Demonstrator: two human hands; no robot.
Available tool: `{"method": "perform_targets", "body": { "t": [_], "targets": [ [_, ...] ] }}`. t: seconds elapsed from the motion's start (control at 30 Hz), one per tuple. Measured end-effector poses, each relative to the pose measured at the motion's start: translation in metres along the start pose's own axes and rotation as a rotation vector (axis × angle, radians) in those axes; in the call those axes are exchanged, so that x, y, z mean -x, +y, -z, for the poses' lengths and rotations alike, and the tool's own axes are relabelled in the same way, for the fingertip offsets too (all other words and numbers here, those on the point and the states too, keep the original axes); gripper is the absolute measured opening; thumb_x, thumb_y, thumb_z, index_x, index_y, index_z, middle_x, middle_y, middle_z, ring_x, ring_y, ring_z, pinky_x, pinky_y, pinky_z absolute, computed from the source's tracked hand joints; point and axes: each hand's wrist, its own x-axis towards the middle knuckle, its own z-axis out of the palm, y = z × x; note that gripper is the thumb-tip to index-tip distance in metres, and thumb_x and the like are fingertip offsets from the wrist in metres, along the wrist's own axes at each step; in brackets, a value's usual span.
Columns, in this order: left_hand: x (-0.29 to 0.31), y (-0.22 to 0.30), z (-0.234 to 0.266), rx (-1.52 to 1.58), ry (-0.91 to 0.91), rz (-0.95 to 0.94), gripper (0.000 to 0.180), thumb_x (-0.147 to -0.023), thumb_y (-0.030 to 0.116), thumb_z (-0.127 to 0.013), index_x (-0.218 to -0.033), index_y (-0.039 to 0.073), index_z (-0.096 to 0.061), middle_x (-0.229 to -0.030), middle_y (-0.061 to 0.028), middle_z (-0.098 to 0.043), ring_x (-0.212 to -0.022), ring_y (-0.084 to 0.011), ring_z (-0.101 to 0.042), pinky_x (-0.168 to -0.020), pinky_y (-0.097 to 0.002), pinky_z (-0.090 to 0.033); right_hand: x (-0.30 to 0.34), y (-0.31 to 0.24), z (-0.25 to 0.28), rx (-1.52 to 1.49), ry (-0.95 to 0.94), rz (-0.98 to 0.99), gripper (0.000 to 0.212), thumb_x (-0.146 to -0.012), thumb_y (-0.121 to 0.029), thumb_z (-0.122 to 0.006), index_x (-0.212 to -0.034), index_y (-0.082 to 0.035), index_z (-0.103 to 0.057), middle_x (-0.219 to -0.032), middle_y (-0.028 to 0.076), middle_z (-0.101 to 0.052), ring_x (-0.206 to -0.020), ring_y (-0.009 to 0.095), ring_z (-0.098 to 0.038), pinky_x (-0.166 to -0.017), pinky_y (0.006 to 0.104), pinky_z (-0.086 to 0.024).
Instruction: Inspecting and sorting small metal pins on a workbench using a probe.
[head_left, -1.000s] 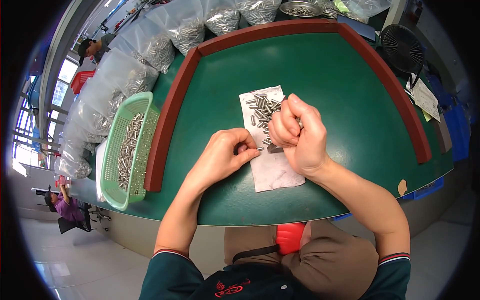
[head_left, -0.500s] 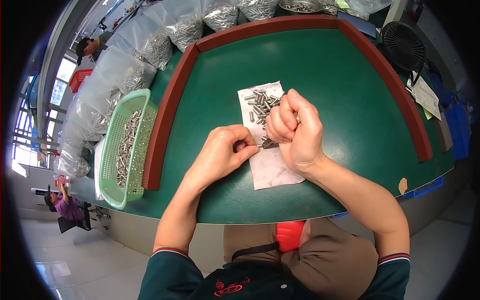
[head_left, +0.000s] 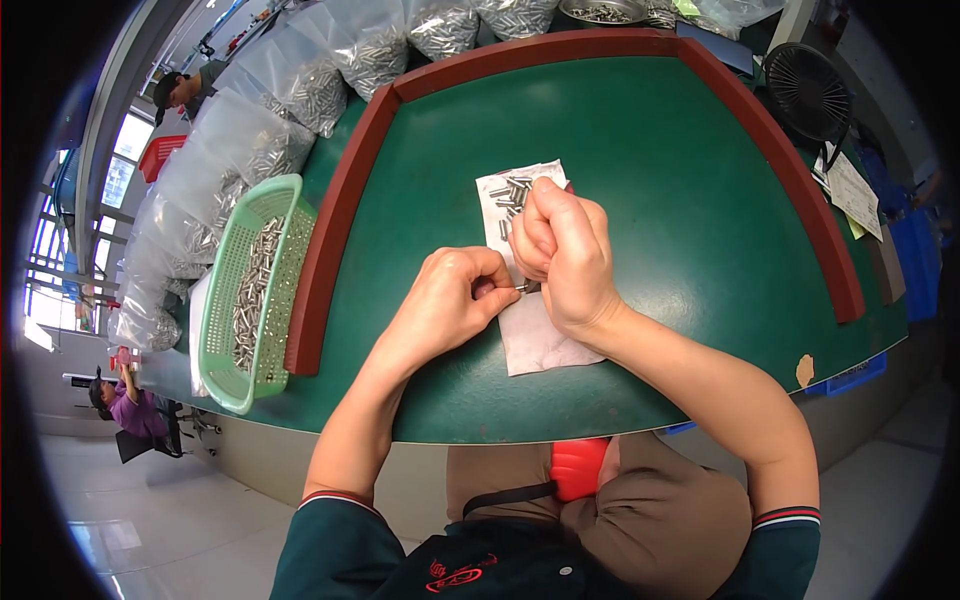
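My left hand (head_left: 455, 290) pinches a small metal pin (head_left: 520, 289) between thumb and fingertips, over a stained white cloth (head_left: 545, 335). Curled into a fist, my right hand (head_left: 565, 250) grips a hand tool whose short grey tip (head_left: 533, 287) meets the pin's right end; the fingers hide most of the tool, so its exact kind cannot be made out. A loose pile of metal pins (head_left: 512, 192) lies on the cloth's far part, partly covered by my right hand.
A green plastic basket (head_left: 288, 215) of metal pins stands left, outside the red-brown raised border (head_left: 335, 240) of the green table (head_left: 700, 250). Clear bags of metal parts (head_left: 365, 55) line the far left edge. A black fan (head_left: 806, 92) is at far right. Two people sit at left.
My right hand has moved left toward my left hand, covering more of the pile and of the tool. My left hand stays nearly still, with the pin in its pinch.
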Motion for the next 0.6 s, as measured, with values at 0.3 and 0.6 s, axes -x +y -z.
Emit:
{"method": "perform_targets", "body": {
  "t": [0.3, 0.6],
  "targets": [
    [0.000, -0.022, 0.012, 0.378, -0.043, 0.080, 0.010, -0.077, 0.009, -0.063, -0.076, 0.002, -0.057, -0.069, 0.0001, -0.053, -0.059, -0.0070, -0.043, -0.052, -0.0211, -0.035, -0.034, -0.038, 0.042, -0.481, 0.050, -0.230, 0.039, -0.087, -0.027, -0.036, -0.051, -0.015, -0.026, -0.041, -0.003, -0.019, -0.036, 0.010, -0.014, -0.035, 0.0256, -0.015],
    [-0.006, -0.035, 0.018, 1.153, -0.158, 0.228, 0.016, -0.086, 0.007, -0.051, -0.099, -0.001, -0.056, -0.082, -0.0052, -0.057, -0.057, -0.0043, -0.037, -0.049, -0.0170, -0.028, -0.064, -0.047, 0.102, -0.606, 0.164, -0.174, 0.037, -0.086, -0.021, -0.037, -0.051, -0.014, -0.026, -0.043, -0.003, -0.016, -0.039, 0.010, -0.013, -0.037, 0.0251, -0.015]
  ]
}}
